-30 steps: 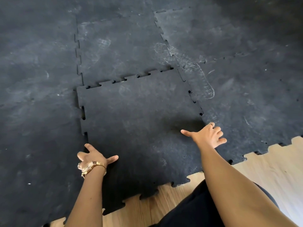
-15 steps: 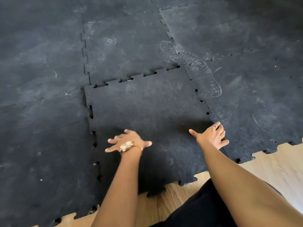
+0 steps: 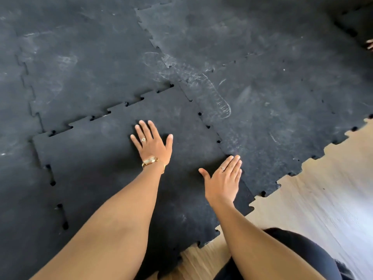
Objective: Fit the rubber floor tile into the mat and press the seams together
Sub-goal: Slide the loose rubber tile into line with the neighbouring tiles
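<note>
Though it lies flat, the tile (image 3: 96,164) looks dense, limp, grippy: press near seams, left hand (image 3: 153,146) and right hand (image 3: 224,182) open-palmed.

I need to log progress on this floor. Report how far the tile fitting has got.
Done: the rubber tile lies in its slot in the mat, tabs lined up. In hand: the left hand lies flat near the tile's middle, and the right hand lies at the right seam. Left: dark gaps show along the far seam and the left seam, so those need pressing.
</note>
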